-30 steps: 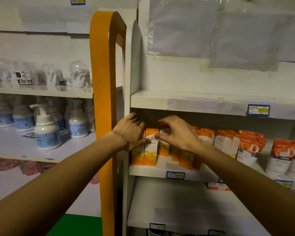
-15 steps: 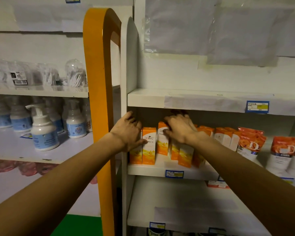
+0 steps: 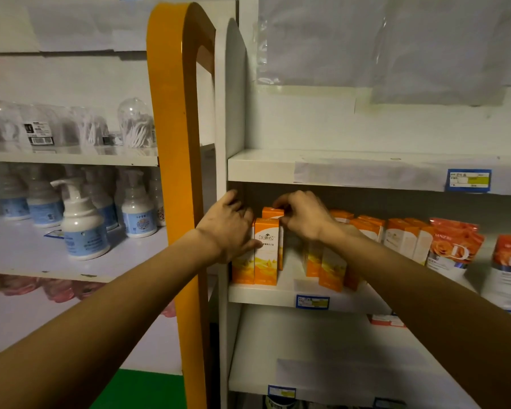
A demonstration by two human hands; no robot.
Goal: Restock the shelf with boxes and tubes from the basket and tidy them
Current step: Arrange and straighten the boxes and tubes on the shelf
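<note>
Several tall orange boxes stand on the white middle shelf (image 3: 281, 295). My left hand (image 3: 229, 228) lies flat against the front orange box (image 3: 266, 255) at the shelf's left end, thumb across its face. My right hand (image 3: 303, 215) pinches the top of a second orange box (image 3: 273, 212) standing just behind it. More orange boxes (image 3: 331, 270) stand to the right, partly hidden by my right forearm. No basket is in view.
Orange-and-white pouches (image 3: 452, 249) stand at the shelf's right. An orange upright post (image 3: 176, 172) and white side panel (image 3: 233, 98) border the left. Pump bottles (image 3: 81, 228) fill the neighbouring shelf. The shelf below (image 3: 322, 364) is bare; the shelf above (image 3: 337, 169) has a price tag.
My right hand has moved left and deeper into the shelf, carrying the second orange box back behind the front one. My left hand has stayed against the front box.
</note>
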